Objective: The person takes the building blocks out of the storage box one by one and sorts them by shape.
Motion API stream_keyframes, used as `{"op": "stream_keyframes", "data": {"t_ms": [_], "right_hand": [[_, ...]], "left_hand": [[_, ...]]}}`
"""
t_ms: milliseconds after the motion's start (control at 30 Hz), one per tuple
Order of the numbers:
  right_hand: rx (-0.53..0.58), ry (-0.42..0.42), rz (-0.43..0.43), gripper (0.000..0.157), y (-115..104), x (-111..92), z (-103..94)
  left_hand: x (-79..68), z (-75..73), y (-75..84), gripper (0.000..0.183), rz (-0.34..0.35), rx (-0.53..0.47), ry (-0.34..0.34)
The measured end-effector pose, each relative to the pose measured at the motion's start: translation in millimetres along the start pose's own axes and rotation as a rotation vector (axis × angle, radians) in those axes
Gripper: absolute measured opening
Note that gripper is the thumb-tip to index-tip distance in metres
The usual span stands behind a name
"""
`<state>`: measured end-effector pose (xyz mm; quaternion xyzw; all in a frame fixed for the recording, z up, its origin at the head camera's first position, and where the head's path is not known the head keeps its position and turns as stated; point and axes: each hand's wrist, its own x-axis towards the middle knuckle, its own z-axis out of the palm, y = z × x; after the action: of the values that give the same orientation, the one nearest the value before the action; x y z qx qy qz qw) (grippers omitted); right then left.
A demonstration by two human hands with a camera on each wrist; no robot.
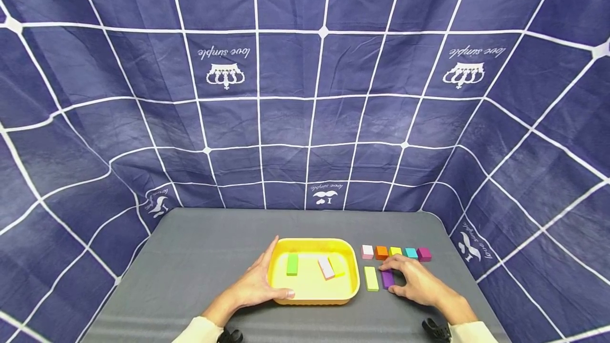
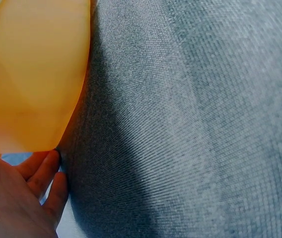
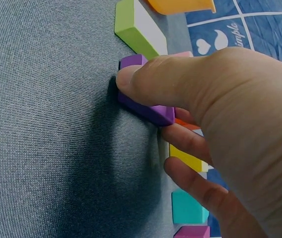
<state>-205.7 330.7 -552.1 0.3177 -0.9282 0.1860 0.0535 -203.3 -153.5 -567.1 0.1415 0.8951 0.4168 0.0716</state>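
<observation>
Purple block (image 1: pixel 388 279) sits in the grip of your right hand (image 1: pixel 416 282), off to the right of the bin (image 1: pixel 358 279): your thumb is at its near end and your fingers at its far end, so you have it pinched lengthwise. Whether it is off the table (image 1: pixel 200 247), I cannot tell. Its long axis points away from you, roughly in line with the bin's right side, and the bin lies to its left; a sideways move would turn on that offset, with the lime block (image 1: pixel 371 278) in between, just beside the bin and lying nearly parallel. Your right hand is the nearer one to the purple block. Your left hand (image 1: pixel 257 285) has its grip clamped on the bin's near left corner, thumb over the near rim, fingers along the left wall.

Inside the bin you have the green bar (image 1: pixel 292 264) toward the left, the pink bar (image 1: pixel 326 268) and yellow bar (image 1: pixel 336 265) close together toward the right. Right of the bin's far end, going outward, stand a pink block (image 1: pixel 367 252), orange block (image 1: pixel 382 253), yellow block (image 1: pixel 395 251), teal block (image 1: pixel 411 252) and magenta block (image 1: pixel 424 254).
</observation>
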Motion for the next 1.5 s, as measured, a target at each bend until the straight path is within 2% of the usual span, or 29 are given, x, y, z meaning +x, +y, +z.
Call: {"op": "stream_keyframes", "data": {"t_ms": [600,800,1167,1500], "right_hand": [[-0.036,0.158,-0.077,0.049,-6,-4,-1.4],[-0.035,0.150,-0.043,0.049,-12,0,-3.6],[-0.037,0.148,-0.069,0.051,-29,10,-10.1],[-0.014,0.114,-0.153,0.045,-54,46,-20.6]], "left_hand": [[-0.5,-2.1,0.9,0.154,0.001,0.025,0.000],[0.6,-1.0,0.0,0.154,0.010,0.028,-0.002],[-1.1,0.1,0.4,0.154,-0.012,0.025,-0.011],[1.4,1.1,-3.4,0.155,0.013,0.036,0.004]]}}
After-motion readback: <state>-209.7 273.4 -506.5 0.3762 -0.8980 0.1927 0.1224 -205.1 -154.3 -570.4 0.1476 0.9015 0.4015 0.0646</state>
